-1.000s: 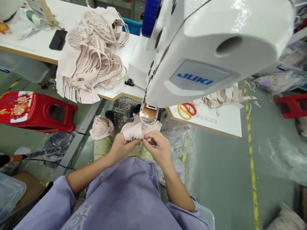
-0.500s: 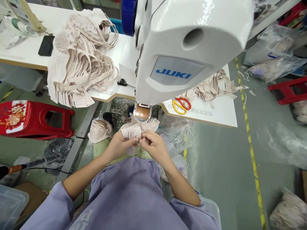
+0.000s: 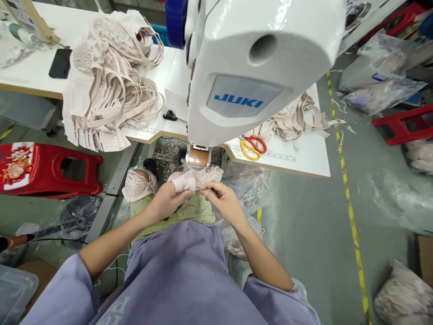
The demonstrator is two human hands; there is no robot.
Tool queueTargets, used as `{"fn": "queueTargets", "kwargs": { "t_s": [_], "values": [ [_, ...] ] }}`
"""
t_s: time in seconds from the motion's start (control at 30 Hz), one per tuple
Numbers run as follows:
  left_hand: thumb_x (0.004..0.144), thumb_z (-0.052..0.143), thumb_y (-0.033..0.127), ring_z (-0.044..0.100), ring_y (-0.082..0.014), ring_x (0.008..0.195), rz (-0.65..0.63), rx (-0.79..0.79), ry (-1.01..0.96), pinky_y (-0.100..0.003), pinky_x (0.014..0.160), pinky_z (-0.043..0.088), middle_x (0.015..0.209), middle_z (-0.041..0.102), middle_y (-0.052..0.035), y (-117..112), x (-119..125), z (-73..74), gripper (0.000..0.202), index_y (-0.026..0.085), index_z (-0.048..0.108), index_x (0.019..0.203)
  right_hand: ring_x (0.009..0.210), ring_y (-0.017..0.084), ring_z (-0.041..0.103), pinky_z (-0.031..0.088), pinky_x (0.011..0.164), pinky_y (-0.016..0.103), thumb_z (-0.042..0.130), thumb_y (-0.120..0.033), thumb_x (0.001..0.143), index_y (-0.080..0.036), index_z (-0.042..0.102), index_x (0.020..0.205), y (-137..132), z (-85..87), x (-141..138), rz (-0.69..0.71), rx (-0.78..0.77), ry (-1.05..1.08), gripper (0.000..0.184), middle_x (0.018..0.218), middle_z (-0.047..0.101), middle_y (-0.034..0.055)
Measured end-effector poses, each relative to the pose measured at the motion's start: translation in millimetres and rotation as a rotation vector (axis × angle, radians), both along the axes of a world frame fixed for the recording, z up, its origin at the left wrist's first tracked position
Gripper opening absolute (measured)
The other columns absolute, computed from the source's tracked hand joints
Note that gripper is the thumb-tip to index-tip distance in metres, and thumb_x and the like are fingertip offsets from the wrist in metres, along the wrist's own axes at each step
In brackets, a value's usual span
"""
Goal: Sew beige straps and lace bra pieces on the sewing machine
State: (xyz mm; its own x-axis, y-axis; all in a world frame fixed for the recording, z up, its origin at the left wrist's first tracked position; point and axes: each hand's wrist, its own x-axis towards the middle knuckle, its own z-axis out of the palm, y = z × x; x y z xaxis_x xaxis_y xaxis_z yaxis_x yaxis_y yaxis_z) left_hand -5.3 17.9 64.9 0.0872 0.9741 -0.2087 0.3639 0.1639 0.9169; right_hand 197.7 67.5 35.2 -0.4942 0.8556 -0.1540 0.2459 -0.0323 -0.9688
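A beige lace bra is gathered over the lap, just below the head of the white sewing machine. My left hand is closed on it, the thumb pressing a folded band of the fabric. To the right, my right hand is in a pinch at the edge of the bra, thumb against forefinger. What lies between those fingertips is too small to make out. One lace cup hangs over the left knee, apart from both hands.
Stacked beige bras lie on the white table at left, beside a black phone. Right of the machine are scissors with red and yellow handles and more beige pieces. A red stool stands at left.
My right hand has moved a little to the right, away from my left thumb, so the two hands are now apart. My left hand keeps its hold on the bra.
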Motion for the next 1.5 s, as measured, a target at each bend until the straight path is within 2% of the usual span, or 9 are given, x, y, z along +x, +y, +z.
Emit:
{"fn": "queueTargets", "kwargs": {
  "t_s": [0.27,0.43,0.6,0.73,0.87,1.1,1.2,1.33,1.5],
  "values": [
    [0.095,0.053,0.033,0.057,-0.0161,0.080,-0.107,0.017,-0.022,-0.026,0.079,0.048,0.078,0.060,-0.0005,4.2,2.1,12.9,0.022,0.015,0.064,0.092,0.056,0.011,0.043,0.032,0.056,0.023,0.059,-0.027,0.089,-0.024,0.050,0.094,-5.2,16.7,2.2,0.057,0.185,-0.218,0.011,0.069,0.051,-0.0067],
    [0.095,0.053,0.031,0.059,-0.0173,0.084,-0.094,0.008,-0.008,-0.027,0.080,0.048,0.087,0.066,-0.0020,1.6,5.3,19.6,0.022,0.015,0.066,0.100,0.060,0.012,0.050,0.034,0.060,0.024,0.055,-0.020,0.089,-0.023,0.047,0.092,-2.8,22.1,0.2,0.135,0.357,-0.286,0.009,0.073,0.054,-0.0051],
    [0.093,0.054,0.030,0.056,-0.0152,0.079,-0.065,0.013,0.042,-0.024,0.074,0.045,0.088,0.068,-0.0008,3.8,5.9,19.5,0.022,0.016,0.069,0.100,0.063,0.013,0.056,0.036,0.062,0.025,0.055,-0.021,0.088,-0.022,0.049,0.095,-0.1,25.1,-2.3,0.172,0.382,-0.327,0.009,0.079,0.060,-0.0023],
    [0.090,0.057,0.031,0.049,-0.0112,0.065,-0.053,-0.036,0.025,-0.021,0.062,0.039,0.070,0.060,0.0027,8.6,3.1,18.1,0.021,0.014,0.069,0.086,0.080,0.017,0.065,0.041,0.071,0.026,0.059,-0.026,0.089,-0.022,0.056,0.106,10.0,28.9,-0.8,0.176,0.264,-0.274,0.018,0.093,0.071,0.0015],
    [0.086,0.062,0.038,0.041,-0.0091,0.057,-0.047,-0.141,0.014,-0.020,0.054,0.032,0.057,0.048,0.0049,13.0,0.7,17.1,0.029,0.014,0.061,0.070,0.080,0.016,0.062,0.040,0.071,0.026,0.064,-0.034,0.087,-0.019,0.069,0.091,24.9,28.0,2.2,0.273,0.118,-0.221,0.016,0.089,0.071,0.0020],
    [0.083,0.067,0.042,0.046,-0.0103,0.058,-0.026,-0.187,-0.076,-0.020,0.056,0.037,0.061,0.055,0.0023,20.2,1.1,17.4,0.032,0.013,0.062,0.069,0.071,0.014,0.055,0.039,0.067,0.025,0.069,-0.041,0.077,-0.017,0.071,0.083,25.9,17.3,-1.6,0.190,-0.352,0.022,0.025,0.076,0.065,-0.0012],
    [0.082,0.069,0.043,0.050,-0.0115,0.060,0.013,-0.193,-0.089,-0.021,0.057,0.039,0.063,0.059,0.0005,21.2,0.7,13.6,0.033,0.013,0.064,0.069,0.073,0.014,0.056,0.040,0.069,0.026,0.073,-0.042,0.073,-0.016,0.072,0.083,21.8,17.8,-4.0,0.111,-0.435,0.092,0.028,0.079,0.067,-0.0002],
    [0.081,0.071,0.042,0.055,-0.0128,0.062,0.066,-0.192,-0.159,-0.022,0.058,0.042,0.069,0.064,-0.0008,21.6,4.0,9.8,0.030,0.014,0.064,0.075,0.072,0.015,0.057,0.041,0.068,0.026,0.071,-0.044,0.077,-0.017,0.073,0.090,18.0,21.7,-5.6,0.103,-0.351,0.052,0.031,0.080,0.068,0.0006],
    [0.081,0.072,0.041,0.059,-0.0150,0.067,0.137,-0.151,-0.185,-0.024,0.063,0.046,0.072,0.067,-0.0025,21.0,6.8,18.0,0.028,0.014,0.064,0.076,0.069,0.014,0.054,0.038,0.062,0.025,0.062,-0.038,0.084,-0.017,0.073,0.083,16.9,26.0,-7.2,0.080,-0.029,-0.122,0.024,0.076,0.066,0.0011]
  ]
}}
